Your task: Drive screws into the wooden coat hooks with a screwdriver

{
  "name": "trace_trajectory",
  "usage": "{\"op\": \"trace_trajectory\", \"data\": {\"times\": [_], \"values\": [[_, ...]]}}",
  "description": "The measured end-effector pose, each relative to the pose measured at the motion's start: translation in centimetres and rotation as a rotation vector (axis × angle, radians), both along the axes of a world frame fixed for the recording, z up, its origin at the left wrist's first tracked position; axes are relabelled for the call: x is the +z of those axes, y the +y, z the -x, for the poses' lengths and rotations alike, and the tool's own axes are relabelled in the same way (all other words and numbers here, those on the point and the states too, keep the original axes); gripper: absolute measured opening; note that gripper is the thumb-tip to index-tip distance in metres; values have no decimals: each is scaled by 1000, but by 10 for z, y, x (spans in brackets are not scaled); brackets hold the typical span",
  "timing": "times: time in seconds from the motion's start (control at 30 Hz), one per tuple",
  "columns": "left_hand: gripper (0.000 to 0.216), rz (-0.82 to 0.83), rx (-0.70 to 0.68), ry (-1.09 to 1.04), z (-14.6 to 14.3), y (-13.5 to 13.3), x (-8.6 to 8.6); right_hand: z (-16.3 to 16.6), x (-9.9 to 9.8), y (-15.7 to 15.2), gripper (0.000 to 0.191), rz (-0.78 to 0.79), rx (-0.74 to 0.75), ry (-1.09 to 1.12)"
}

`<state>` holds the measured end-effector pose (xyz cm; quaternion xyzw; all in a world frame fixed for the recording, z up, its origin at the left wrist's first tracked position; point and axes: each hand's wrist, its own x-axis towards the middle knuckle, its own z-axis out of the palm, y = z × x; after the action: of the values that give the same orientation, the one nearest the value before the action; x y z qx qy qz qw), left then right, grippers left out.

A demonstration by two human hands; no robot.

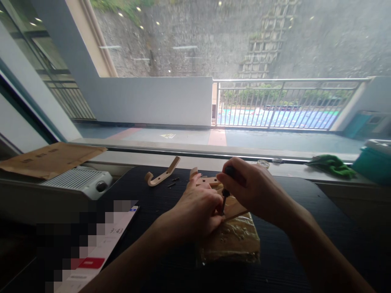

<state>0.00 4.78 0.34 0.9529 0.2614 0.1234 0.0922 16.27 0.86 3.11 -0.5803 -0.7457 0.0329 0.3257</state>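
Note:
My right hand (244, 179) is wrapped round the black handle of a screwdriver (225, 197), which points down at a wooden piece (235, 209). My left hand (203, 201) presses on that wood, its fingers closed near the screwdriver's tip. Beneath lies a plastic-wrapped brown package (232, 240) with several small bits on top, too small to name. Just behind my hands is a wooden strip with holes (209, 181). To the left rests a curved wooden hook (161, 177) with dark holes, and two small dark screws (173, 182) lie beside it.
Everything lies on a dark table (293, 203). A phone (100, 248), partly pixelated, is at the left front. A brown envelope (51, 156) rests on a white radiator (82, 181). A green cloth (331, 166) and tape roll (262, 163) are on the window sill.

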Motion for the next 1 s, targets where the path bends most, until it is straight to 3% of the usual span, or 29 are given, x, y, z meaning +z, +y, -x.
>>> {"op": "trace_trajectory", "data": {"times": [0.33, 0.67, 1.0], "values": [[18, 31, -28, 41, 1, -1, 5, -3, 4, -6, 17, 66, 118, 63], [14, -1, 7, -5, 0, -2, 3, -2, 0, 3, 23, -4, -32, 25], [17, 36, -25, 24, 1, -3, 8, -2, 1, -5, 18, 65, 101, 70]]}}
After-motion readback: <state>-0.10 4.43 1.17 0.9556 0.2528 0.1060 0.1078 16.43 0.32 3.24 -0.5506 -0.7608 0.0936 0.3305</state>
